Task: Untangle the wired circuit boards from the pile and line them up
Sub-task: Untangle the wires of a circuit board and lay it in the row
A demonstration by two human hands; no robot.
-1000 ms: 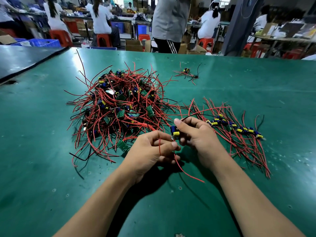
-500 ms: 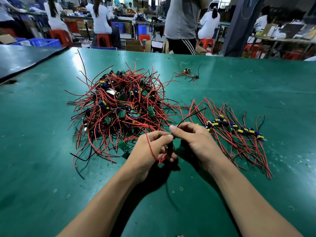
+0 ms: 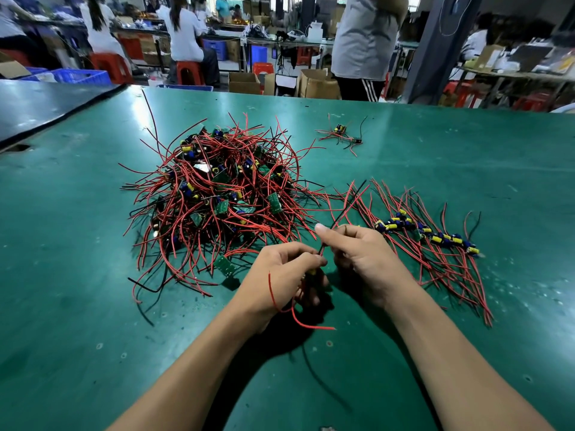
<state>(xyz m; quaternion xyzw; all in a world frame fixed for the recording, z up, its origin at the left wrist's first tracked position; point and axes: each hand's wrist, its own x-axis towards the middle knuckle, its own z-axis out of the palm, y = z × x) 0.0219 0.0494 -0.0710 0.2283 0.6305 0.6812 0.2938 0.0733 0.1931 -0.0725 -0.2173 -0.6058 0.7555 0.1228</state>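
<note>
Green matting covers the table, and the single head view looks down over both forearms onto it.

Left of centre sits the pile, a tangled heap of small green circuit boards with blue and yellow parts, their red and black leads sticking out on every side. One loose board lies flat at the near edge of the heap, just beside the left hand.

That hand has its fingers curled in around a small board; only a yellow speck of it shows between the fingers. A red wire loops over the back of the hand and trails onto the table toward the person.

Close alongside, the right hand pinches thin wires between thumb and forefinger. They are a red one and a black one, and they run up and away from the fingers. Its other fingers are folded loosely under.

To the right lies the row, boards set side by side in a slanting line with their red leads fanned toward the near edge. Farther back, well apart from both, a stray cluster of wired boards rests alone.

Beyond the table edge a standing person in a grey shirt, red stools and cardboard boxes fill the workshop.
</note>
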